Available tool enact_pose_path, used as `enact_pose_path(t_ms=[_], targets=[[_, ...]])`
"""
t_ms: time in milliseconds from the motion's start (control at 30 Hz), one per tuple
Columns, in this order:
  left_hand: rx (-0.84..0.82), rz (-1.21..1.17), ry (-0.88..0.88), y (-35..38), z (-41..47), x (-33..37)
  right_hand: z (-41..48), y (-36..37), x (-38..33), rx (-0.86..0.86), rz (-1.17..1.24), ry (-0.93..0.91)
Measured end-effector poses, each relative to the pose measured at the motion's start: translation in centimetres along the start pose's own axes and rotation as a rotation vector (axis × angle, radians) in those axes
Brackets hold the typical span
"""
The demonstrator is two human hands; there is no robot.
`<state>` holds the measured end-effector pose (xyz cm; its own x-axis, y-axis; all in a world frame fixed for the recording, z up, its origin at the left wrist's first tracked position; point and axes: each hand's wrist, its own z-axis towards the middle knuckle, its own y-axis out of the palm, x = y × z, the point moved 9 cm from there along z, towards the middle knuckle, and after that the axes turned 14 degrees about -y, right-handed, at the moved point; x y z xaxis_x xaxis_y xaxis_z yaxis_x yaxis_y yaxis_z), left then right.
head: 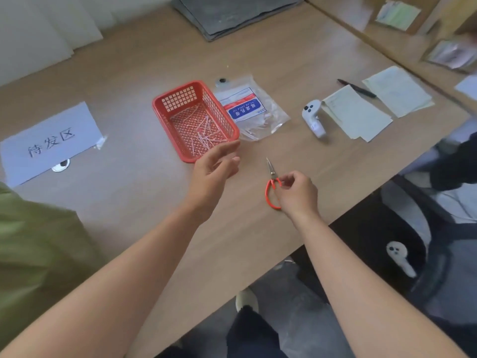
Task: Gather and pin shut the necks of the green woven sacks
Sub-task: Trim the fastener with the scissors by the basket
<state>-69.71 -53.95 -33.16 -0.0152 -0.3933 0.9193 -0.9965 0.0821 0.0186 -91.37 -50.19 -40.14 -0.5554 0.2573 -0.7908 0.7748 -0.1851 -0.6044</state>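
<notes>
Your right hand (296, 192) is pinching the upper red loop of the scissors (272, 187) between thumb and fingertips. The blades are closed and point away from you, and the tool lies low against the surface (134, 189); whether it has actually lifted off I cannot tell. A light pinch like that suits picking the scissors up or putting them down, not cutting. Your left hand (214, 169) is loose and holds nothing. Its fingers are relaxed and slightly spread, hovering just at the near corner of the red basket (180, 98), which puts it within easy reach of the white ties (204, 135) scattered inside (presumably the fasteners for the necks). Touching the far side of the basket is the clear bag of ties (247, 109), probably kept there for refills. Further right, well clear of your work, sit a white controller (313, 117), some pale sheets of paper (358, 115) and a pen (357, 88). A printed sign (51, 143) is taped down to the left. The green sack (33, 254) is well apart from both hands. It is a blurred green mass at the left edge, beside your left forearm, and its neck does not show. Neither hand is on it, so I judge the gathering not yet begun; your left hand is the nearer one.
</notes>
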Motion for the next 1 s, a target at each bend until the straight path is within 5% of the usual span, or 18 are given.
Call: enact_pose_path(t_ms=[300,500,700,1000], targets=[[0.027,0.043,-0.098,-1.0,2.8,-5.6,1.3,3.7,4.7,-0.020,-0.314,-0.054],[0.050,0.031,-0.093,-2.8,2.5,-4.9,1.0,4.9,4.5,-0.039,-0.387,0.071],[0.098,0.012,-0.010,-6.0,0.5,-0.2,0.5,6.0,1.1,-0.063,-0.282,0.132],[0.189,-0.048,0.126,-12.1,-5.2,7.6,0.0,6.2,-11.9,0.018,0.013,-0.160]])
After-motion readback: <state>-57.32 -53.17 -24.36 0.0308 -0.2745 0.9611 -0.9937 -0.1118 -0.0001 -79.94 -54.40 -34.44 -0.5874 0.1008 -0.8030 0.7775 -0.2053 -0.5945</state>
